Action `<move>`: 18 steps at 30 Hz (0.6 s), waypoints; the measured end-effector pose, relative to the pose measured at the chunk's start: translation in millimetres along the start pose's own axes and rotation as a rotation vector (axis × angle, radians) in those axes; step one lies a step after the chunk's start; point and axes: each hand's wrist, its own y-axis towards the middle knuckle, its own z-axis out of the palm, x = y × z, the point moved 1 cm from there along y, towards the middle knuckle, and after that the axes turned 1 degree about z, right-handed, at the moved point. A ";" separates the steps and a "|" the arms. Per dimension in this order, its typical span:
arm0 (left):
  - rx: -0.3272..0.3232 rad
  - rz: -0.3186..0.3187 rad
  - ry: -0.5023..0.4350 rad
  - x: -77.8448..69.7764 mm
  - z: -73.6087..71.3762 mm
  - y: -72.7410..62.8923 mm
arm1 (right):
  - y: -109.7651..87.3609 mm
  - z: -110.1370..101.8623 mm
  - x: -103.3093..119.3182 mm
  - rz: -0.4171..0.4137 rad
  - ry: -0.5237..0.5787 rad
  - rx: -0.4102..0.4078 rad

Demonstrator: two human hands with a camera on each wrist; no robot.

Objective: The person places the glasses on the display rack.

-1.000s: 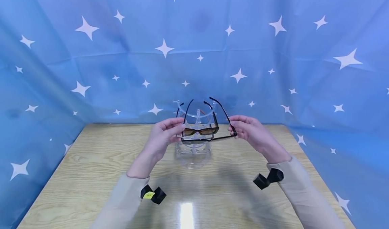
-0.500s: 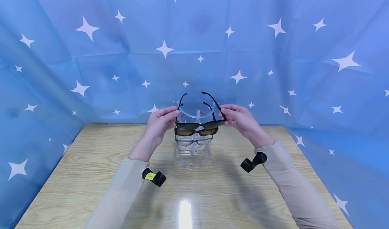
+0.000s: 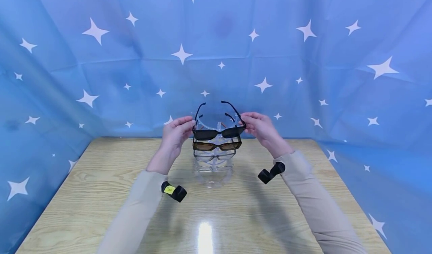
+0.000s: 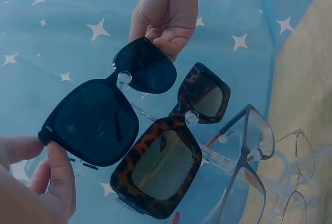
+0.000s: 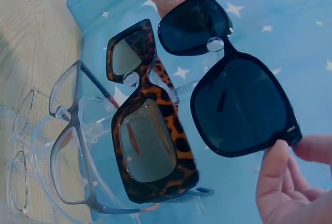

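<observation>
Black sunglasses with dark lenses are at the top of a clear display stand, temples pointing back. In both wrist views, a clear round knob shows in front of their bridge. My left hand pinches the frame's left corner between thumb and fingers. At the right corner, my right hand pinches the frame the same way. Directly below hang tortoiseshell sunglasses with brownish lenses, apart from both hands.
Lower on the stand are grey-framed glasses with clear lenses, then thin metal-rimmed glasses. The stand is on a wooden table. A blue curtain with white stars hangs close behind it.
Both hands brought the black sunglasses from in front of the stand up and back to its top level. The frame went from tilted to nearly level, and the right hand moved left.
</observation>
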 end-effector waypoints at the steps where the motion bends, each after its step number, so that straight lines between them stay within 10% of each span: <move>1: 0.000 0.003 -0.001 0.8 0.0 0.3 | 1.1 0.0 -0.9 0.003 0.004 -0.006; 18: -0.002 0.003 0.022 4.7 -2.3 3.7 | 5.9 -2.5 -7.1 0.024 0.027 -0.001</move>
